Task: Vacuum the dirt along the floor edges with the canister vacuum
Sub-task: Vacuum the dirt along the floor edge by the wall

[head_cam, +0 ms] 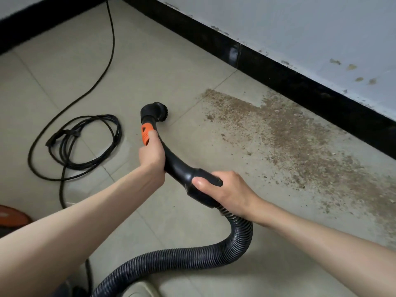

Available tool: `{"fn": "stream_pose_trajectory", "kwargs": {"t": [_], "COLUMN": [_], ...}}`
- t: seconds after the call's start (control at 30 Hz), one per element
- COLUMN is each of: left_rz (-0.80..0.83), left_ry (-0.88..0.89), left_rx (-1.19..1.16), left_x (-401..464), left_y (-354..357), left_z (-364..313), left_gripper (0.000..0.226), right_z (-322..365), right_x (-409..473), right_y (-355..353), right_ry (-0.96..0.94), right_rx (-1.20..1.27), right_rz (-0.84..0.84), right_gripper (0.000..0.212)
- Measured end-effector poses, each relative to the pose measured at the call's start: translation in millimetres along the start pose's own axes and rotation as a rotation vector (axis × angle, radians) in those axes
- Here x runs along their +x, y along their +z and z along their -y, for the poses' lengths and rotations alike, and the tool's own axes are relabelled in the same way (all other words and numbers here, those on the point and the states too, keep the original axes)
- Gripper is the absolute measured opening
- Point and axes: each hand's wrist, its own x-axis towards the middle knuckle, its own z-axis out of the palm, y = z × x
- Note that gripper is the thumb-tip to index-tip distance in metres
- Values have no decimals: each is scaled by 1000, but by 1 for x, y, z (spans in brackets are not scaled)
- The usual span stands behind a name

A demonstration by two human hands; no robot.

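Beige tiled floor [171, 61] with a black baseboard [300, 86] running along a pale wall [310, 28] whose paint is chipped and stained near the bottom. Left hand [151, 156] wraps around the curved black handle tube [171, 159] of the vacuum, thumb pressed on the orange slider [145, 133] just above the grip. Right hand [227, 189] grasps the thick black collar [199, 187] where the tube meets the ribbed hose [214, 251], thumb lying along the top, fingers curled under. Both hands clenched on the vacuum wand, close together, right hand nearer the person. Round brush nozzle [156, 111] sits at the tube's end, beyond the left hand, at or just above the floor; cannot tell whether it touches. Brown dirt [300, 142] spreads in a wide band right of both hands, from just past the nozzle out along the baseboard, densest near the wall, thinner specks toward the hands; nozzle is beside the dirt patch's near edge, not in it. Ribbed hose loops down from the right hand, under the right forearm, and runs off the bottom edge. Black power cord [75, 142] lies coiled on the floor left of the left hand, one strand trailing up toward the far corner. Orange-red part of the canister body [12, 215] peeks in at the left edge, below the left forearm.
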Motion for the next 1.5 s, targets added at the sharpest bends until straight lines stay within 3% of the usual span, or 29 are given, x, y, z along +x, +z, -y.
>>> {"fn": "stream_pose_trajectory", "kwargs": {"t": [0.5,0.7,0.87,1.1,1.23,1.5], "left_rz": [108,-61,-186,-260,-250,-104], "left_ry": [-15,-17,-39,-60,-147,-115], "left_rx": [95,-3,-40,-81,-103,-63], "left_x": [-12,-12,-13,-29,-35,-16], "left_y": [36,10,-26,-41,-38,-28], "left_z": [-26,-15,3,17,31,6], "left_gripper": [70,69,67,57,57,63], "right_z": [3,10,17,11,1,18], "right_x": [9,18,22,15,8,11], "right_y": [-9,-10,8,7,7,10], "right_ry": [67,83,-81,-130,-88,-43], "right_rx": [83,51,-300,-136,-119,-114], "right_rz": [-118,59,74,176,200,94], "right_gripper": [49,41,37,48,49,37]}}
